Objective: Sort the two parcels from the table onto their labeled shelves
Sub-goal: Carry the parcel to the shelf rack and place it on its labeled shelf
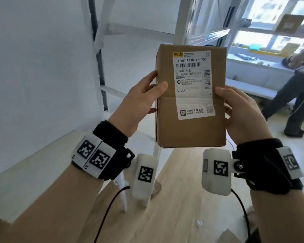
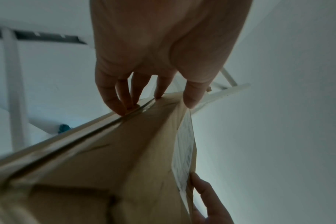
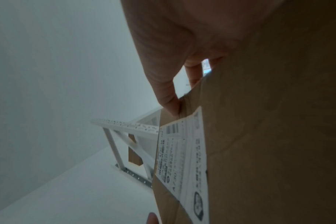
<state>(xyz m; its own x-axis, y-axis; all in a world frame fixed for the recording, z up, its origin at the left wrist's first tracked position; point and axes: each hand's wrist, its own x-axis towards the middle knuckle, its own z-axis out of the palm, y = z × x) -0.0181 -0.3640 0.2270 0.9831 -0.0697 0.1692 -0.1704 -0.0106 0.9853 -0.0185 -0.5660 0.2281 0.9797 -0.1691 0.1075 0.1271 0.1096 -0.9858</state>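
White wall (image 1: 39, 58) across the left half of the head view, pale wooden floor (image 1: 174, 199) along the bottom. White metal shelving (image 1: 102, 71) rising through upper centre, more shelves (image 1: 263, 37) with blurred goods at upper right, contents too soft to name. Another person (image 1: 295, 95) at the right edge, only legs and part of the torso in frame

Brown cardboard parcel (image 1: 189, 97) held upright in mid-air at frame centre, above the floor, on no shelf and no table. White shipping label (image 1: 193, 83) on the near face, reading "160F A730-48 702" on top and "A730" lower down

Left hand (image 1: 139, 102) gripping the parcel's left edge: thumb across the front face, fingers (image 2: 113, 98) curled onto the taped back side in the left wrist view. Right hand (image 1: 242, 113) gripping the right edge: thumb on the front beside the label, fingers wrapped behind, mostly hidden. Black wrist straps with checkered markers (image 1: 93, 156) in the lower part of the frame, white camera pods below them
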